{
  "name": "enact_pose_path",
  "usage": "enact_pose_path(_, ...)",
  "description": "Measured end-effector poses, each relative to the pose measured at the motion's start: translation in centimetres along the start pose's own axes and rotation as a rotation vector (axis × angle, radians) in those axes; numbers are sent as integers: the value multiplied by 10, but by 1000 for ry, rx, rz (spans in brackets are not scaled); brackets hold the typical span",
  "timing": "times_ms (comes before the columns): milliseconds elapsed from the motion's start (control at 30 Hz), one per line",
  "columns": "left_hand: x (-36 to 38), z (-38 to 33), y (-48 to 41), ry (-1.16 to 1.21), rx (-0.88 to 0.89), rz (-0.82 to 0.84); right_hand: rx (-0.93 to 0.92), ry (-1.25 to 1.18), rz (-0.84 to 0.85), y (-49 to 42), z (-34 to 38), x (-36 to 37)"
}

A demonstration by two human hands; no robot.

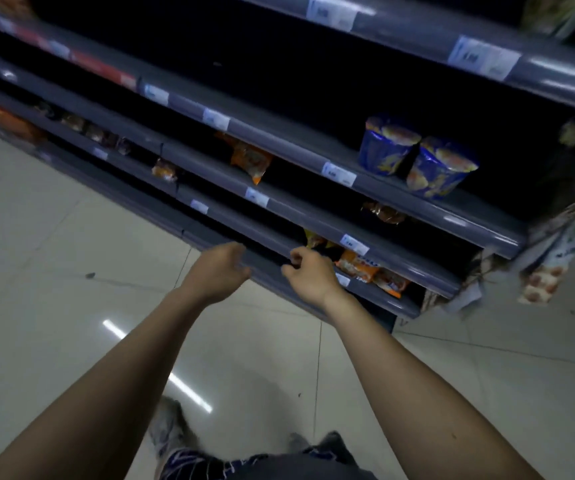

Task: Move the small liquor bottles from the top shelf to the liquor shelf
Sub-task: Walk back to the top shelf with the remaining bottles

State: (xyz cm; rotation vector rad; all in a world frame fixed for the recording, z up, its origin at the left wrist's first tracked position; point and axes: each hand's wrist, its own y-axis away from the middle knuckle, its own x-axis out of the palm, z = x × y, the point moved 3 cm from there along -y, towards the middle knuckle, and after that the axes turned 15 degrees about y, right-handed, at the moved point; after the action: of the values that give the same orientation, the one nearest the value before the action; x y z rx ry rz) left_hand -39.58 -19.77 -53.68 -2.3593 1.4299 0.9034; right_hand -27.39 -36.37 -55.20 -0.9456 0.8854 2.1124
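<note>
No small liquor bottles show in this head view. Both my arms reach forward over the floor toward a grey store shelf rack (279, 199). My left hand (216, 271) hovers in front of the lowest shelf edges with its fingers loosely curled and apart, holding nothing. My right hand (308, 271) is just to its right, fingers bent near the shelf lip, and I see nothing in it. The picture is blurred by motion.
Two blue snack packs (417, 157) stand on an upper shelf at the right. Orange packets (251, 161) and more orange packets (369, 268) lie on lower shelves. Hanging packs (549, 258) dangle at the rack's right end. Pale tiled floor (54, 271) spreads below.
</note>
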Motion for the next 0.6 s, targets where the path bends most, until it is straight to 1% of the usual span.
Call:
enact_pose_path(167,-72,6,-99,-2,119,110,149,-72,-180,-53,65,-14)
enact_pose_path(300,-123,4,-164,-20,197,170,242,-144,-270,-79,111,-26)
enact_pose_path(433,-158,-21,-224,8,309,211,260,-165,-387,-112,148,-59)
enact_pose_path(533,-182,-48,-265,25,390,180,241,-137,-488,-140,171,-98)
enact_pose_path(600,-197,-68,-290,-12,449,148,216,-83,-545,-158,186,-126)
